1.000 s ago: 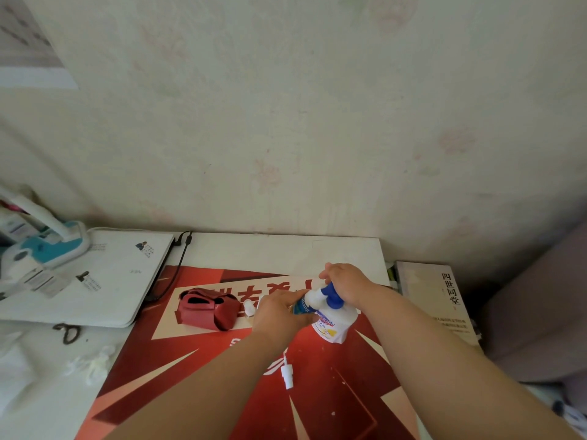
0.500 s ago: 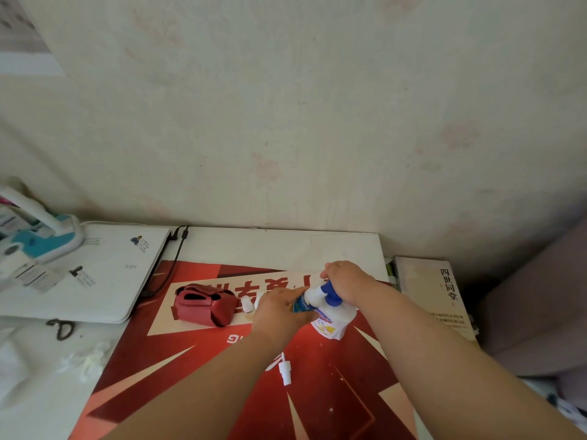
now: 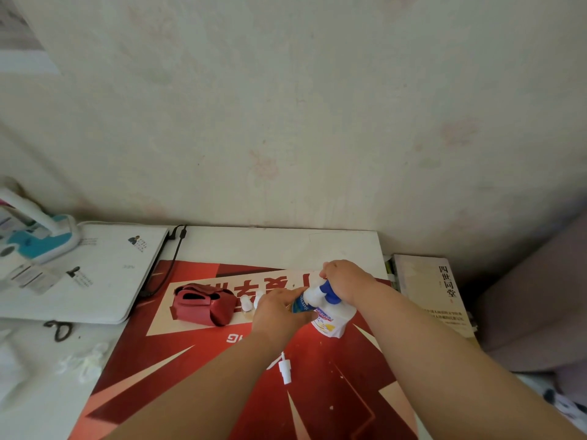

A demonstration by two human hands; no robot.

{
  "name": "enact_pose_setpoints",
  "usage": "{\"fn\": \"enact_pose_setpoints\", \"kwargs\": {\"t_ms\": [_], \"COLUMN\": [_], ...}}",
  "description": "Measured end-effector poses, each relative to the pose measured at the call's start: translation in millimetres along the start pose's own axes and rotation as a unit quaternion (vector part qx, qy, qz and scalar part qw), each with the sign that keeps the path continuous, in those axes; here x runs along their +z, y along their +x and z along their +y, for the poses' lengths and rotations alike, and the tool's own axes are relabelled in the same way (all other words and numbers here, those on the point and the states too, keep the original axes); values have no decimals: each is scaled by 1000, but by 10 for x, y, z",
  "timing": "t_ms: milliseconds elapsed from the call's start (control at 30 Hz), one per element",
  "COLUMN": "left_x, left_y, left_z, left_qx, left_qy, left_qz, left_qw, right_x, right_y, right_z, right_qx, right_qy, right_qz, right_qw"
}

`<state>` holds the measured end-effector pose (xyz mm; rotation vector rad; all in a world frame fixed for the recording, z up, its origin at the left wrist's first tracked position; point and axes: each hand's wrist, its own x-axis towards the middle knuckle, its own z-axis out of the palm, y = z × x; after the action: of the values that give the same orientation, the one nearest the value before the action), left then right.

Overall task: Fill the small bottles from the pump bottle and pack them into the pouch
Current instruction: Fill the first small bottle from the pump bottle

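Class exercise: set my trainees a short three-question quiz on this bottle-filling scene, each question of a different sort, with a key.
1. True or false: the right hand grips the top of the pump bottle.
2. Where does the red pouch lie? A) to the left of the left hand; B) in the right hand; C) under the pump bottle.
3. What does the left hand hold at the pump's spout?
Key: 1 true; 2 A; 3 a small bottle.

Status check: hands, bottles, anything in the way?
Right hand grips pump bottle head. Left hand holds small bottle at the nozzle. Pouch lies left of hands; loose spray cap on mat by left forearm.
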<state>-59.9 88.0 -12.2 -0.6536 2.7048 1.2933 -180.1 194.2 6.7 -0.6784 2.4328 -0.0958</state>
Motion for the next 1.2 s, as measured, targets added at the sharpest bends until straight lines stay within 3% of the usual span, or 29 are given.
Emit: {"fn": "enact_pose_setpoints", "kwargs": {"t_ms": [133, 233, 300, 800, 1200], "left_x": [-13, -19, -23, -26, -29], "left_y": [15, 23, 23, 9, -5], "left_z": [-1, -16, -30, -31, -10], "left_qx": [-4, -8, -13, -23, -25], "left_qy": [6, 17, 17, 27, 25], "left_qz": [3, 3, 5, 6, 4], "left_qw": [1000, 1000, 1000, 999, 999], "right_x": [-7, -24, -28, -27, -61], "right_y": [-68, -139, -140, -158, -139], "right_z": [-24, -60, -79, -114, -89], "right_qx": [27, 56, 62, 63, 57], "right_qy": [113, 281, 314, 280, 277], "right_qz": [30, 53, 53, 19, 43], "right_qw": [993, 957, 946, 958, 958]}}
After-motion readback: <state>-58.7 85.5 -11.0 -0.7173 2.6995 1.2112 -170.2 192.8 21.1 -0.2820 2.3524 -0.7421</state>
